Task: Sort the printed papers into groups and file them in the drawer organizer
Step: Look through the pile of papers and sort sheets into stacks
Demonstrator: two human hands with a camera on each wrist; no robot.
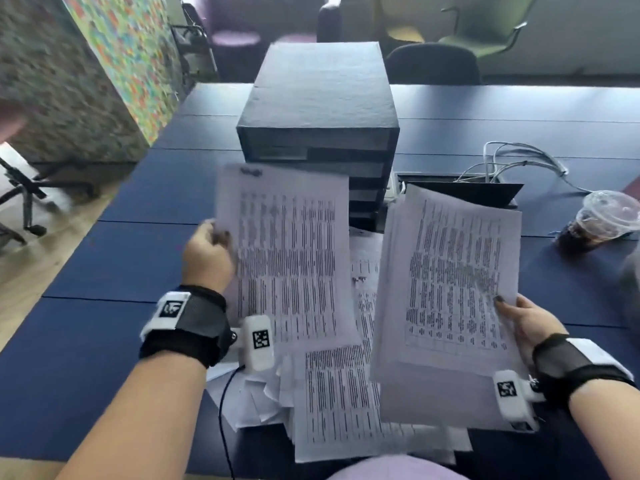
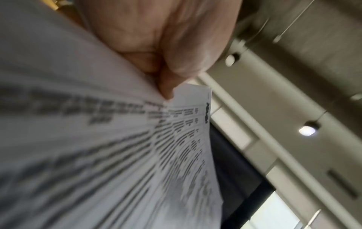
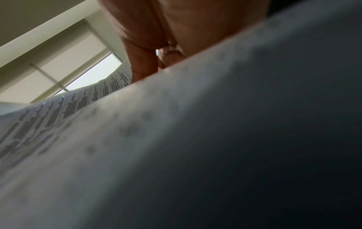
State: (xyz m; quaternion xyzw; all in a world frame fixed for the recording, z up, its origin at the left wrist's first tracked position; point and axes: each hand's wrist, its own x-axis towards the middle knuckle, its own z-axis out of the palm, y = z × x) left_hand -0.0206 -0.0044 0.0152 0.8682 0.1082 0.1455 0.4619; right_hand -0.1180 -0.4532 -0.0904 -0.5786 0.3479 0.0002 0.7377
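Head view: left hand point(image 1: 207, 254) pinching left sheet point(image 1: 287, 258) at its left edge, held up tilted. Right hand point(image 1: 526, 323) gripping right sheet point(image 1: 450, 282) at its lower right edge, thumb on top. Both raised side by side over loose pile point(image 1: 332, 403) on blue table point(image 1: 104, 265). Black organizer point(image 1: 318, 109) just behind the sheets; lower drawers hidden, open or closed cannot tell. Iced drink point(image 1: 602, 220) and cables point(image 1: 512, 161) off to the right. Step in hand, likely: comparing two printouts to assign groups; filing not started. Next calls for picking a group, laying sheets on matching stacks, then freeing a hand to pull a drawer.

Left wrist view: fingers point(image 2: 166, 86) curled, clamping paper near the printed header; ceiling lights behind. Grip closeness unseen from head.

Right wrist view: mostly blurred underside of the sheet; fingers point(image 3: 145, 62) curled at its edge. No table, no organizer here.
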